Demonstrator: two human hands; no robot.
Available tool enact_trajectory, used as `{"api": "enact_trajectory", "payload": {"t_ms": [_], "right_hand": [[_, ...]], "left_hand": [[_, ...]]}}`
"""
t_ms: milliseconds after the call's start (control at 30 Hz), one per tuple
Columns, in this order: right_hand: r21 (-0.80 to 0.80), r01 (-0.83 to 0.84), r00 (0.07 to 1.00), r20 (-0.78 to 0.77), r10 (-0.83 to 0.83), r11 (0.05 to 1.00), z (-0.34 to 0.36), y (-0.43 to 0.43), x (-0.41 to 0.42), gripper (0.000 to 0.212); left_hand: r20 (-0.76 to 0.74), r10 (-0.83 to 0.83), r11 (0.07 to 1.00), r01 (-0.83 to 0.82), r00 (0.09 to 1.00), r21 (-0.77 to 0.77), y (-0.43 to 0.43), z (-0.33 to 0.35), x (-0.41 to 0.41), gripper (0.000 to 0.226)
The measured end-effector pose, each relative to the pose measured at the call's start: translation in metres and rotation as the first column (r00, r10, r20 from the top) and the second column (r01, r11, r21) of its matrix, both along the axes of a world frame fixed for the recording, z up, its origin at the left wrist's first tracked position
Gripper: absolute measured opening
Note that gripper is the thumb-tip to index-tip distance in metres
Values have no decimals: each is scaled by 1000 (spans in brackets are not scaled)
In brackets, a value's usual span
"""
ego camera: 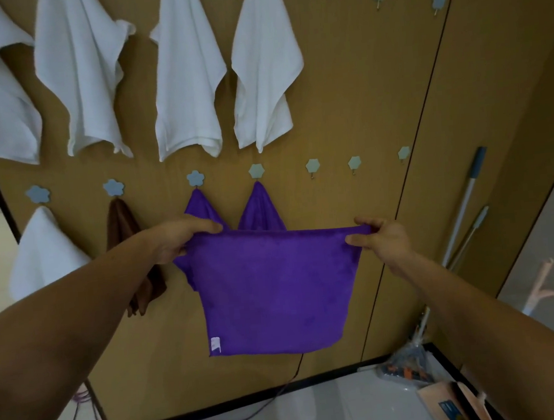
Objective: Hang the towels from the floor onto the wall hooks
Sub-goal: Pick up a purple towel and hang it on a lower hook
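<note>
The purple towel (276,290) is held spread flat in front of the wall panel (354,109), off the floor. The left hand (178,242) pinches its top left corner, fingers closed on the cloth. The right hand (383,239) pinches the top right corner in the same way. The towel is a smooth, plush, near-square cloth with a small white label (215,344) at its lower left corner.

Behind it, 2 purple towels (262,207) hang in pointed folds from the lower hook row. A brown cloth (126,229) and a white towel (43,250) hang to their left. The upper row carries 4 white towels (187,77), draped and creased.

3 lower hooks (312,166) to the right of the purple towels are bare; they have flat flower-shaped or hexagonal plates.

The panel is tan with a wood grain and a dark frame. The floor (320,413) is pale and glossy, with a thin cable (253,413) lying on it. 2 long handles (467,213) lean at the right.
</note>
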State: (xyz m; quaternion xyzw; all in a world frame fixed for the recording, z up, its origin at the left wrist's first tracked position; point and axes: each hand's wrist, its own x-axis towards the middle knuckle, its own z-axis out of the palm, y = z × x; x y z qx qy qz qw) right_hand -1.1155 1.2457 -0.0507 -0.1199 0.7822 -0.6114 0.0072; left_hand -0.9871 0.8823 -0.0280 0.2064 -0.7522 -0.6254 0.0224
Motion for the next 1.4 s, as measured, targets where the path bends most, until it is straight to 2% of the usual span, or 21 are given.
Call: {"api": "enact_trajectory", "payload": {"t_ms": [67,133,233,333,400,467,500,567,600,633,667,700,733,767,900,967,1067,1133,1200,1333,1400], "right_hand": [[107,54,993,-114,-41,993,0,0,2,29],[145,129,976,-192,-101,981,0,-1,3,14],[198,235,954,-235,-187,952,3,3,2,20],[189,355,907,-307,-288,916,4,4,4,29],[219,319,921,-301,-247,922,6,2,7,32],[225,271,945,-246,-215,936,5,0,9,30],[167,284,940,-242,-240,944,3,0,10,29],[25,336,917,-237,-321,942,0,2,9,28],[48,318,924,-239,-298,947,-1,4,10,28],[178,274,941,-251,-226,945,-4,7,8,29],[310,221,959,-243,-147,925,-7,12,6,30],[367,201,966,-230,-120,908,-10,17,2,31],[369,208,965,-229,-129,906,-12,23,-4,31],[346,221,963,-224,-148,912,-14,29,-11,31],[454,96,993,-100,-56,886,-20,43,-38,27],[461,62,995,-103,-16,885,-17,49,-52,20],[449,-13,990,-119,74,894,-13,57,-75,22],[527,0,981,-165,103,850,-12,58,-86,11],[585,96,965,-252,68,805,-10,55,-100,11],[464,137,949,-315,19,875,-7,42,-121,14],[366,136,958,-285,-28,921,-6,35,-129,18]], "left_hand": [[9,-82,988,82,997,-128,3,0,1,41],[2,-82,969,80,997,-233,6,-1,-1,31],[-69,-89,941,61,994,-333,6,-4,-8,21],[-134,-148,894,75,980,-441,8,-7,-13,24],[-144,-178,773,48,973,-633,12,-9,-20,28],[-147,-173,535,-32,974,-844,22,-11,-27,22],[-200,-164,484,-98,966,-870,29,-13,-31,18],[-424,-137,557,-284,895,-780,43,-17,-37,17],[-509,-119,581,-356,852,-732,47,-20,-39,17],[-516,-135,583,-353,846,-732,47,-25,-42,16],[-429,-197,541,-267,882,-797,44,-32,-45,15],[-260,-274,471,-107,926,-876,41,-39,-49,15],[-85,-317,402,53,945,-914,37,-46,-52,15],[-8,-326,380,124,945,-917,35,-50,-56,14],[-119,-308,453,36,944,-891,46,-40,-78,25],[-120,-321,472,48,940,-880,55,-32,-91,25],[-134,-355,514,73,925,-855,70,-29,-106,25],[-150,-379,520,77,913,-851,85,-28,-115,34],[-146,-379,483,61,914,-874,95,-30,-126,37],[-182,-259,396,-67,949,-916,105,-33,-149,19],[-221,-226,418,-111,949,-902,105,-32,-159,18]]}}
